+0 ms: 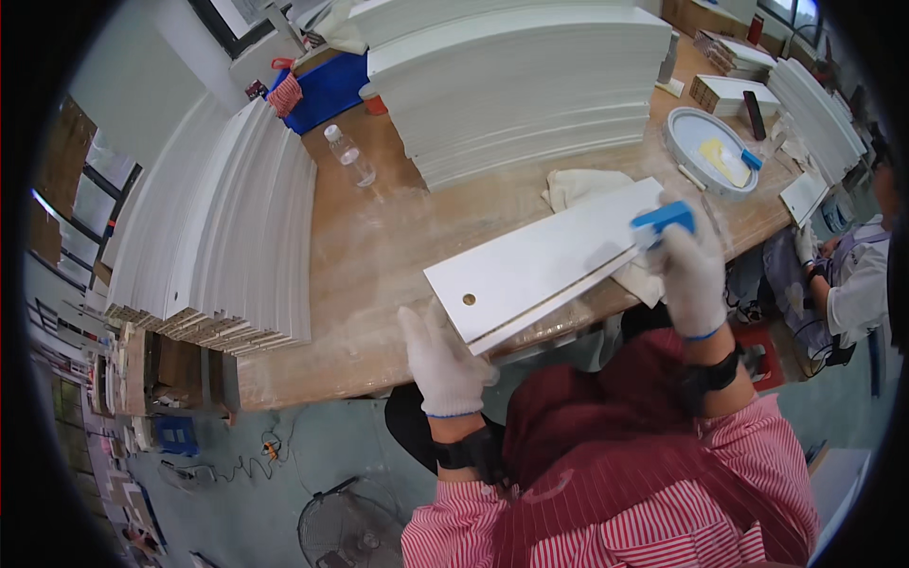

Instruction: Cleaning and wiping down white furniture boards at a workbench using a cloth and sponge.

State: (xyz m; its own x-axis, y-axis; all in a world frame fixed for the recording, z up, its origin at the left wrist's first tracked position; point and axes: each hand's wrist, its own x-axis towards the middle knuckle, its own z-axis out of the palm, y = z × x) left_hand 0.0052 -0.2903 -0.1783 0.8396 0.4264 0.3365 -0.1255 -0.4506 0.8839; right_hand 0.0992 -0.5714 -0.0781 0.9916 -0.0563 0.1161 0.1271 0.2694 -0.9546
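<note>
While clamping blue block (665,221) in right-hand grip (696,279), two o'clock, working white board (544,256), apparently unfinished; not discerning closure, left-hand grip (445,371).

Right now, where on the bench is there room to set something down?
The widest bare patch of bench lies between the left panel stack, the clear bottle and the white board. It is crowded rightward, around the round tray, and where the right hand holds a blue tool.
</note>
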